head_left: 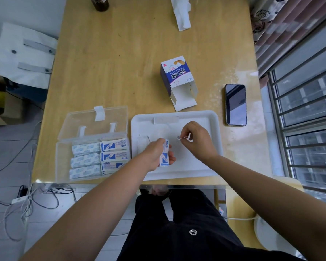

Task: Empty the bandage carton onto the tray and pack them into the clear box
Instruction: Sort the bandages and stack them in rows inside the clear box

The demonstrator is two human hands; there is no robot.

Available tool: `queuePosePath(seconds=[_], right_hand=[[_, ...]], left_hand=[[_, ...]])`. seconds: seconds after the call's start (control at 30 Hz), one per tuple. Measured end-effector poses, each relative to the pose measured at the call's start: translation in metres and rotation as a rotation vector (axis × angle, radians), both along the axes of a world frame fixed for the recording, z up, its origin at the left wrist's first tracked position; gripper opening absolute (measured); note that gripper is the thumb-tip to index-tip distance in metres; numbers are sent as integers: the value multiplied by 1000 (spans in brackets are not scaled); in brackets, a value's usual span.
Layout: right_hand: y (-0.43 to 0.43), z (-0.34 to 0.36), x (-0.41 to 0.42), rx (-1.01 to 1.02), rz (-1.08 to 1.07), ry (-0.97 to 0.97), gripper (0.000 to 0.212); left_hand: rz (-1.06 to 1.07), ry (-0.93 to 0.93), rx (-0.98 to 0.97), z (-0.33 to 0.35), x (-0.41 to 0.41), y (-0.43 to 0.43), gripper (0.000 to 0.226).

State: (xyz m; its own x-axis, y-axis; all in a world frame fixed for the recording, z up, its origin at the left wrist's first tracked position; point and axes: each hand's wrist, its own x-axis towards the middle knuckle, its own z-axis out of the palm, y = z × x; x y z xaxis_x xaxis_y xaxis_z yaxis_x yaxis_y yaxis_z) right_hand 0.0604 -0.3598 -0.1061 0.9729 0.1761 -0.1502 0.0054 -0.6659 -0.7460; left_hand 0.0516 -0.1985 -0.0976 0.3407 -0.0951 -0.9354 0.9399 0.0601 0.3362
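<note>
The blue and white bandage carton (174, 76) lies on the wooden table behind the white tray (213, 119), its flaps open toward me. Over the tray, my left hand (154, 153) grips a stack of bandage strips (164, 153) held on edge. My right hand (198, 140) pinches one small bandage strip (181, 138) between thumb and fingers, just right of the stack. A few pale strips (143, 142) lie flat on the tray. The clear box (63, 162) stands open left of the tray, with rows of packed bandages (100, 157) inside and its lid (94, 123) tipped back.
A black phone (236, 104) lies right of the tray. A crumpled tissue (182, 13) and a dark bottle (100, 3) stand at the table's far end. Window bars run along the right; cables lie on the floor at left.
</note>
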Motion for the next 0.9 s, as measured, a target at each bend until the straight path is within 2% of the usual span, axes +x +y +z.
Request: queuePosePath(seconds=[0.07,0.13,0.33,0.47,0.53,0.6,0.67,0.73,0.77,0.83,0.9], right_hand=[[4,5,-3,97,26,-21,24],[7,5,-7,129,85,16,23],[16,2,-11,175,90,41,12],[22,4,-7,150,190,146,14],[25,8,-5,180,196,238,9],[32,13,-3,281,78,352,26],[37,15,1,344,-7,551,37],[38,16,2,319,83,710,35],[36,15,3,291,134,712,27],[30,16,4,178,158,587,13],[17,14,5,-68,172,363,25]], left_hand=[[106,6,-99,4,3,-4,41],[208,-44,-156,7,6,-7,33],[290,-140,-134,7,9,-6,18],[255,-189,-39,8,5,-2,22],[255,-202,40,4,2,2,21],[268,-214,70,5,0,5,20],[298,-208,57,10,-1,6,22],[306,-198,16,15,0,6,23],[300,-204,-12,17,0,5,23],[222,-297,5,17,0,3,24],[2,-524,180,13,-3,3,20]])
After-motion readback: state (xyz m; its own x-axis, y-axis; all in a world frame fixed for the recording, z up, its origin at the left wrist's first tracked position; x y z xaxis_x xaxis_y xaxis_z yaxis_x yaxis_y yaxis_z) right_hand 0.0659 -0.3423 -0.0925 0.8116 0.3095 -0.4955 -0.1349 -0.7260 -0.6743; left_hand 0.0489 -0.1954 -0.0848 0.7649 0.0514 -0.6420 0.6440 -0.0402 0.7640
